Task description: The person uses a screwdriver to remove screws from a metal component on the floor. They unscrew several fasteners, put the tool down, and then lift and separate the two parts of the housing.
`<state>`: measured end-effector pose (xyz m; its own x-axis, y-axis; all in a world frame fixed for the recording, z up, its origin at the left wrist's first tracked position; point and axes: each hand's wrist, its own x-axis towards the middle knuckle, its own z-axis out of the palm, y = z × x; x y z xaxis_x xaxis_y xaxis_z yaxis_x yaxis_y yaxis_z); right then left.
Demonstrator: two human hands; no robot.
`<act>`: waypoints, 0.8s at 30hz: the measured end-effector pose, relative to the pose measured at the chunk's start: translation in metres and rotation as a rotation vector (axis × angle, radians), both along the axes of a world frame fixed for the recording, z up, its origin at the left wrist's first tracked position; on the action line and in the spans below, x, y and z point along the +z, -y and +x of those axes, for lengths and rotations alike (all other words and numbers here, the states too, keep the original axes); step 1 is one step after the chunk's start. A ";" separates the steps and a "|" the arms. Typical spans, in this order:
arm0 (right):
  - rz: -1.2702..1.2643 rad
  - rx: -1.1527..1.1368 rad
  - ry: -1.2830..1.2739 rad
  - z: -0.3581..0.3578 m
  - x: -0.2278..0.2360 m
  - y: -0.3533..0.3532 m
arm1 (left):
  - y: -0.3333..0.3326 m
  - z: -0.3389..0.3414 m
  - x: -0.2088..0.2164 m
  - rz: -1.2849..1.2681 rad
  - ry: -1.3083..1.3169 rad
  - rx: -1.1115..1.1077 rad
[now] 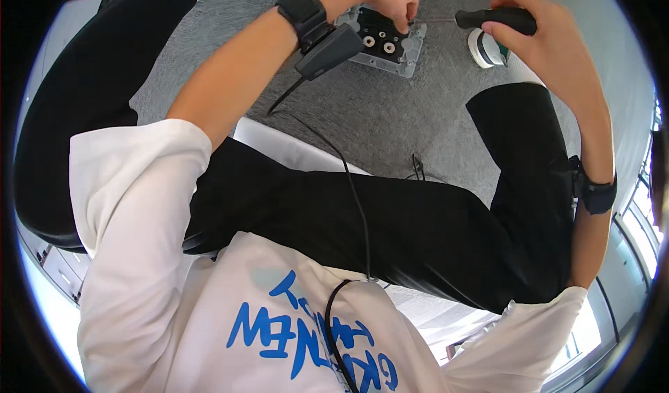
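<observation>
My right hand (554, 37) grips the black handle of a screwdriver (502, 21) at the upper right. The screwdriver's thin shaft points left toward my left hand (394, 1). My left fingers are pinched together at the shaft's tip, just above a device (380, 41) on the grey floor; what they hold, if anything, is too small to make out. A black block fills the device's grey housing, which has lugs along its edge. Two pale round rings sit in the black part, with smaller ones beside them.
My legs in black trousers (390, 212) frame the grey carpet (425, 107). A white shoe (481, 50) is near the screwdriver. A dark box (331, 50) hangs by my left wristband (302, 13), and its black cable (341, 159) runs across my lap.
</observation>
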<state>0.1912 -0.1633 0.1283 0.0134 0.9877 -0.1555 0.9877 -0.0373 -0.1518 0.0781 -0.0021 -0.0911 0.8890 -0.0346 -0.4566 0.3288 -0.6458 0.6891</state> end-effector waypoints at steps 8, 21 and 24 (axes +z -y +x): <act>0.017 0.071 -0.019 0.011 0.001 0.008 | 0.013 -0.003 -0.007 -0.018 0.008 0.082; -0.012 0.183 -0.027 0.002 -0.010 0.007 | 0.013 -0.011 0.008 -0.108 -0.097 0.135; 0.003 0.149 0.007 -0.015 -0.005 0.011 | 0.010 -0.016 0.006 -0.118 -0.062 0.092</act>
